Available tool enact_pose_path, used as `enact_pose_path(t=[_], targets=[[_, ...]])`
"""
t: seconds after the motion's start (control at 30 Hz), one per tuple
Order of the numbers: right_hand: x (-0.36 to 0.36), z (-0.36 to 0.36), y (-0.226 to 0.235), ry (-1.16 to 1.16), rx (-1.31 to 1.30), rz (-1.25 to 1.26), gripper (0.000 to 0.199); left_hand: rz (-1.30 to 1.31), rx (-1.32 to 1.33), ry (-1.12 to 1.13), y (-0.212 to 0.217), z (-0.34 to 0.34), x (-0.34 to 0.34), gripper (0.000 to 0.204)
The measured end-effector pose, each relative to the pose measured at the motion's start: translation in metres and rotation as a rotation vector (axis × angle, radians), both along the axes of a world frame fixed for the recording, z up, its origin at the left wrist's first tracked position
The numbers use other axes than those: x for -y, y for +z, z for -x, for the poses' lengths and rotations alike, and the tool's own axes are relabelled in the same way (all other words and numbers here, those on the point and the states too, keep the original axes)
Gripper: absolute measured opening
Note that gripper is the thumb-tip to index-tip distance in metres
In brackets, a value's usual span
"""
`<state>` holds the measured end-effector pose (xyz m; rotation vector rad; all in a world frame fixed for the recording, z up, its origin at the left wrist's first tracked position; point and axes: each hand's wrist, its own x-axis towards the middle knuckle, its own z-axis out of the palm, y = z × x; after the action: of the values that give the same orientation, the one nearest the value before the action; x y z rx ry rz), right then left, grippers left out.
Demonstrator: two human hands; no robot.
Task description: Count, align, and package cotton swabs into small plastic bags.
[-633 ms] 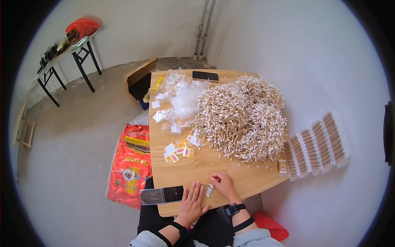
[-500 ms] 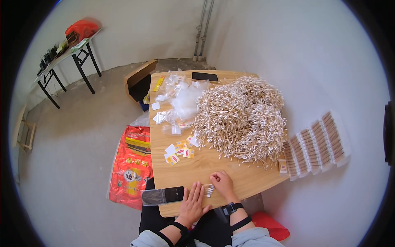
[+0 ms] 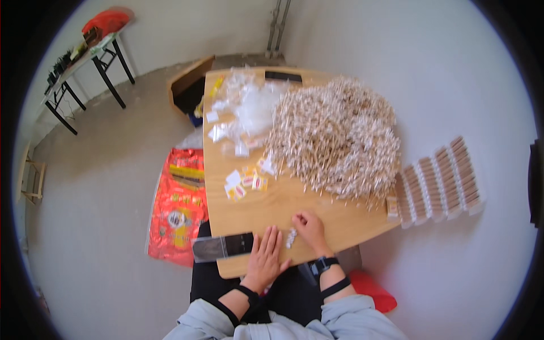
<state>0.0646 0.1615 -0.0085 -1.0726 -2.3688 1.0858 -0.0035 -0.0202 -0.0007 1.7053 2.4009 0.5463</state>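
Observation:
My left hand [image 3: 265, 258] lies flat on the table's near edge, fingers stretched out and close together. Just right of its fingers is a small row of cotton swabs [image 3: 291, 238], white tips showing, blurred. On the other side of the row, my right hand [image 3: 309, 229] rests with fingers curled in; whatever they may hold is hidden. A dark flat thing in a clear sleeve [image 3: 223, 246] touches the left side of my left hand. Beyond both hands rises a big heap of loose cotton swabs [image 3: 334, 141].
Printed cards [image 3: 246, 182] and clear plastic bags [image 3: 255, 110] lie on the wooden table [image 3: 243, 212], with a phone [image 3: 283, 76] at its far edge. Packed swab rows [image 3: 439, 184] stand at the right by the wall. A red sack [image 3: 178, 207] is on the floor, left.
The view has tipped, so the table and its things sit higher in the picture. Both hands keep nearly the same places on the table, the swab row still between them.

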Motion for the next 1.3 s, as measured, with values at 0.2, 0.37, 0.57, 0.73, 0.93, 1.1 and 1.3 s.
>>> enact_pose_path(t=[0.2,0.37,0.57,0.73,0.93,1.1,1.3], targets=[[0.002,-0.009,0.011,0.01,-0.168,0.151,0.011,-0.009,0.078,0.007,0.007,-0.003,-0.005,0.08],[0.01,-0.01,0.054,-0.199,-0.306,0.391,0.013,0.057,0.037,0.007,0.005,-0.001,-0.002,0.082],[0.104,-0.006,0.266,0.302,-0.9,0.446,0.007,0.047,0.04,0.005,0.009,0.0,-0.002,0.079],[0.105,0.001,0.307,1.057,-1.255,0.761,0.008,0.027,0.039,0.008,0.006,-0.001,-0.002,0.08],[0.116,0.059,0.297,1.023,-1.8,0.222,0.01,-0.009,0.036,0.004,0.007,-0.001,-0.004,0.079],[0.107,0.001,0.312,0.903,-1.11,0.539,0.011,0.007,0.045,0.017,0.008,0.0,-0.002,0.079],[0.106,0.008,0.306,0.902,-1.204,0.539,0.01,0.02,0.041,0.012,0.01,-0.001,-0.001,0.079]])
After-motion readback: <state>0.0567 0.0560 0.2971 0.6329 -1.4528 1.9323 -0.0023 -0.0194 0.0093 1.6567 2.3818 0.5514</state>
